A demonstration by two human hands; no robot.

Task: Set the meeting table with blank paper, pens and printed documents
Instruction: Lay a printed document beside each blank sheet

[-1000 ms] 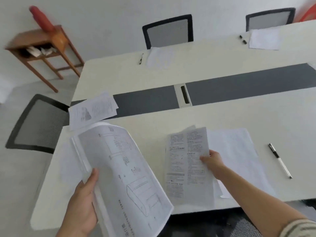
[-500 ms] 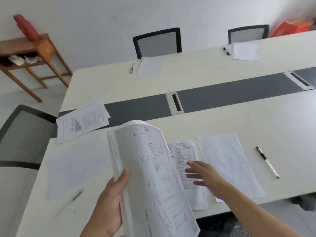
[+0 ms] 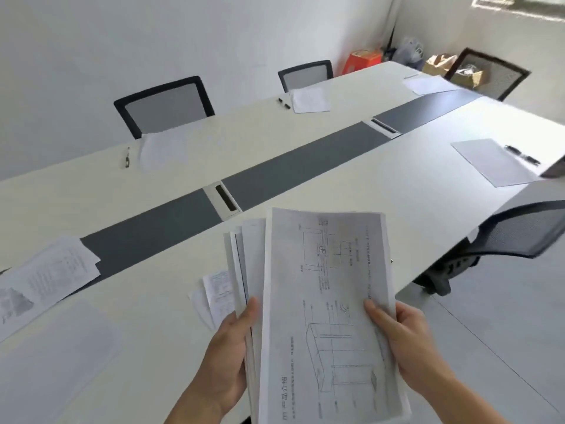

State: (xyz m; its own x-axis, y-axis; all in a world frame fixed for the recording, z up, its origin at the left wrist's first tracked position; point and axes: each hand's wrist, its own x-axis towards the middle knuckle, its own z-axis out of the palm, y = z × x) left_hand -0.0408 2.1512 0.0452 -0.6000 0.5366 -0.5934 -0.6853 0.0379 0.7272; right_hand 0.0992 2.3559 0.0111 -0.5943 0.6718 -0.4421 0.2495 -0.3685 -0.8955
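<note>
My right hand (image 3: 406,341) moved off the page (image 3: 218,289) on the counter (image 3: 397,191) and now grips the paper stack (image 3: 330,301) with my left hand (image 3: 226,356), above the counter. The fanned-out sheets could slide loose.

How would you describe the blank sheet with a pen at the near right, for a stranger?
Take the long white table with its dark grey middle strip. On the near side of the strip, far right, lies a blank sheet with a black pen by its right edge. Other sheets with visible pens lie beyond the strip.
</note>
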